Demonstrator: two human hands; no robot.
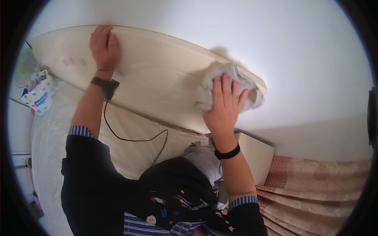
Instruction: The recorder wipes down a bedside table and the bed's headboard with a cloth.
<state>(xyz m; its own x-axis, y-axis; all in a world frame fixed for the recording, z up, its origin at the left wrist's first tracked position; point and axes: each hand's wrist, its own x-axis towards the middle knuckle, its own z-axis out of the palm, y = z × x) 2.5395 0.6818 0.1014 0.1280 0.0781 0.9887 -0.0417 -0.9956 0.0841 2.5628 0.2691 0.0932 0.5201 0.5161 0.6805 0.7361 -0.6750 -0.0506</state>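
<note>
A cream headboard (157,70) with a curved top edge stands against the white wall. My left hand (104,48) rests on its upper edge toward the left, the fingertips reaching over the rim and the thumb apart; it holds nothing. On the right end of the headboard lies a grey-white fluffy cloth (210,84), partly draped over the top edge. My right hand (225,102) presses flat on this cloth with its fingers spread. A dark band with a small box sits on my left wrist, and a black cable (130,140) runs down from it.
The pale mattress (51,129) spreads below the headboard. At the left stands a white bag with coloured dots (42,94). A cream cabinet (254,153) stands at the right beside patterned orange-brown curtains (315,179). Grey fabric (201,157) lies near my body.
</note>
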